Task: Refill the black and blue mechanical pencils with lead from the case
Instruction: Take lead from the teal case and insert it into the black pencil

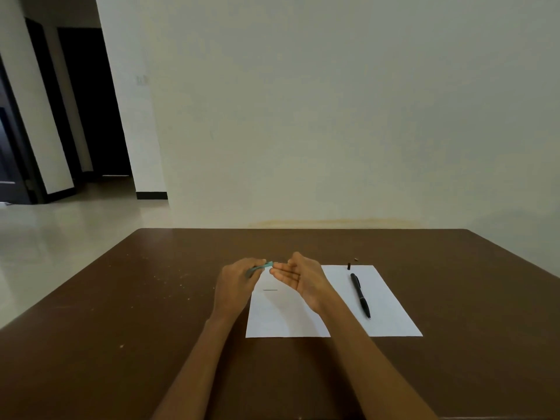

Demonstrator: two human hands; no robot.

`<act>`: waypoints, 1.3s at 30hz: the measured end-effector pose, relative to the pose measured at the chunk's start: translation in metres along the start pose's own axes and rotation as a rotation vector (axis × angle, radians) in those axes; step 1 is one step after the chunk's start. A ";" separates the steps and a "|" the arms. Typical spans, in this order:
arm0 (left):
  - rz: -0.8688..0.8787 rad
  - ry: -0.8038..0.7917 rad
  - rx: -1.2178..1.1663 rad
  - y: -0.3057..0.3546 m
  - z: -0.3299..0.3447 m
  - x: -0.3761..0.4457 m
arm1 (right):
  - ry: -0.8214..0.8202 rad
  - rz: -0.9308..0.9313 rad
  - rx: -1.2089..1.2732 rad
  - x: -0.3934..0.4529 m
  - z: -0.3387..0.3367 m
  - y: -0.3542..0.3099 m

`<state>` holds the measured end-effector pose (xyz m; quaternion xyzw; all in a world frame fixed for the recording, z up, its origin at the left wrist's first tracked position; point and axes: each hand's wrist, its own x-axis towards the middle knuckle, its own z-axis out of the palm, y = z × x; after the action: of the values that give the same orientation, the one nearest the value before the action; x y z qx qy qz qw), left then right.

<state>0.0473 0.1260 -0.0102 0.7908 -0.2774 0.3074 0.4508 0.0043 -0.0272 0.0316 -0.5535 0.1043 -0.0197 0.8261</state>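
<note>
From the head camera, the blue pencil (261,267) is held in the left hand (238,283), grip closed around it, above the white paper (391,310). Its end is met by the right hand (303,277), fingertips pinched. The black pencil (360,295) is left lying on the paper's right side, on the tabletop (121,298).

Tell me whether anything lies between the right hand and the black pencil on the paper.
Nothing visible does. The right hand hovers over the white paper, and the black pencil lies to its right with only bare paper between them. A small black cap sits beyond the pencil, out of the way.
</note>
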 end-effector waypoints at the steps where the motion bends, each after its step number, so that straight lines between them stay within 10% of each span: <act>1: 0.001 0.001 0.001 0.001 0.000 0.000 | 0.006 -0.002 -0.007 0.000 0.001 0.000; 39: 0.055 -0.036 0.131 0.003 -0.002 0.001 | -0.010 -0.209 -0.458 0.009 -0.002 0.010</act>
<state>0.0450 0.1265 -0.0064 0.8160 -0.2863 0.3229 0.3846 0.0116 -0.0264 0.0207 -0.7342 0.0441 -0.0780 0.6730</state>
